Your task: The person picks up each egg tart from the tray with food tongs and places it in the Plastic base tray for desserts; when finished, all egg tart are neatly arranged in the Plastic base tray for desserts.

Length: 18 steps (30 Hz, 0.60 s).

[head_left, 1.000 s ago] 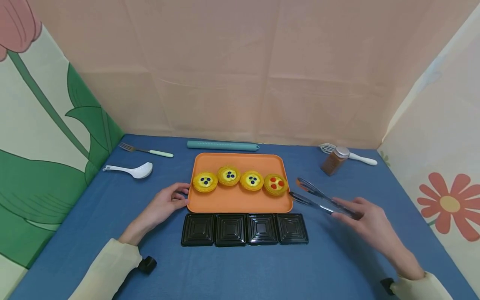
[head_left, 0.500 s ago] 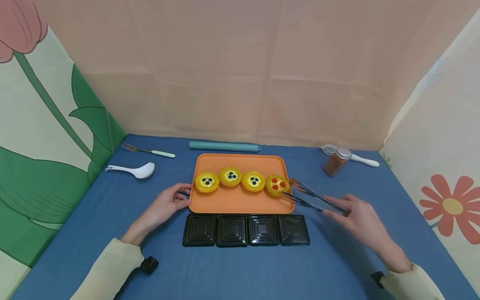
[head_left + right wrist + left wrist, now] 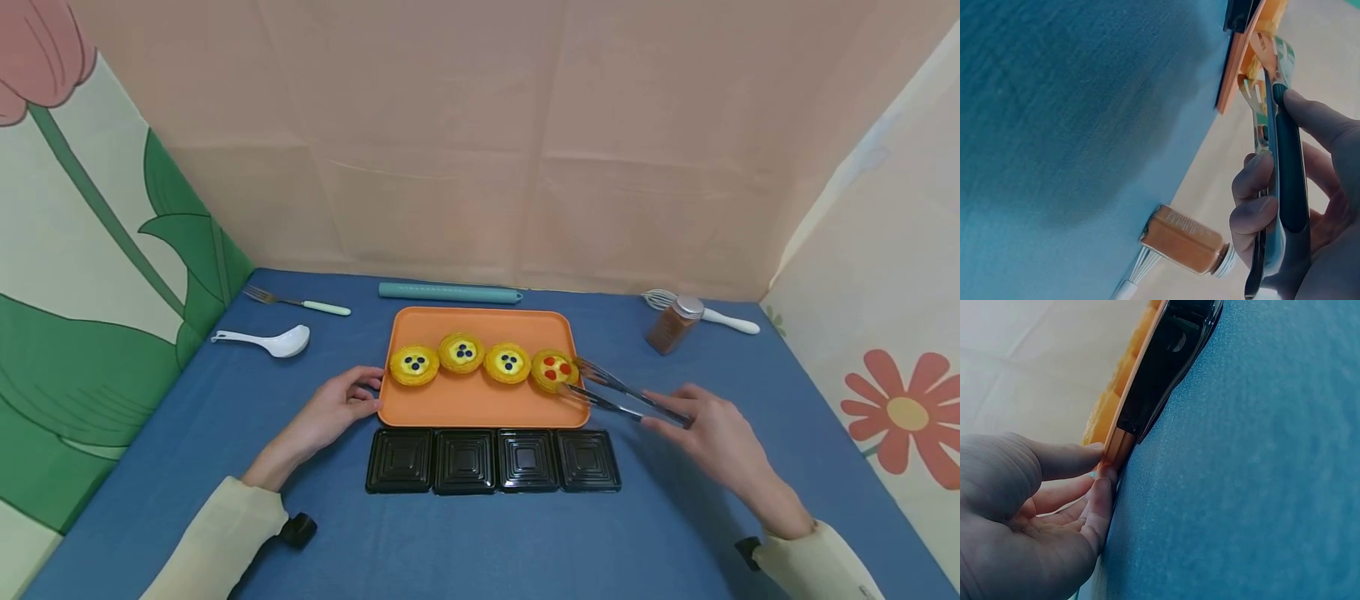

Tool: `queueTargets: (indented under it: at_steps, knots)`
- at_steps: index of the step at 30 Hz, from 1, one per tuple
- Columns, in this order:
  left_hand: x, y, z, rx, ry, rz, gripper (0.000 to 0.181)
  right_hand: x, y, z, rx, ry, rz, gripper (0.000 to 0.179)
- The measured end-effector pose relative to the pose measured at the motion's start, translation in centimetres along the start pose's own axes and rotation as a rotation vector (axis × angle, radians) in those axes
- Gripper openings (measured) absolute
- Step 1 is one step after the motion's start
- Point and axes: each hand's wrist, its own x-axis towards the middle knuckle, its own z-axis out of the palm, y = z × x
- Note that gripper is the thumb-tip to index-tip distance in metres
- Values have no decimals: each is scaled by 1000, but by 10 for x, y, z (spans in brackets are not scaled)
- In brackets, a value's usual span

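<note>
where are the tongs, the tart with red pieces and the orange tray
Tongs (image 3: 1291,169): right wrist view, on the dark grip of one arm.
Tart with red pieces (image 3: 554,371): head view, on the middle of its topping.
Orange tray (image 3: 480,410): head view, on its bare near part.

Peripheral items on blue cloth (image 3: 480,542)
Left: fork (image 3: 297,302) with pale green handle, behind a white spoon (image 3: 283,342). Rear edge: teal rod (image 3: 450,292), lying flat. Right: upright jar (image 3: 673,325) with brown contents and silver-coloured lid, standing in front of white-handled whisk (image 3: 727,320). Backdrop: beige sheet (image 3: 480,142).
</note>
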Motion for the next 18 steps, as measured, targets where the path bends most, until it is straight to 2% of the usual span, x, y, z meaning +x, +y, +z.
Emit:
queueTargets:
  at_steps: [10, 18]
  knots:
    - [-2, 1, 1, 16, 11, 1, 48, 0, -1, 1, -16, 58, -62, 38]
    - [-2, 1, 0, 20, 8, 1, 48, -4, -1, 2, -7, 98, -73, 34]
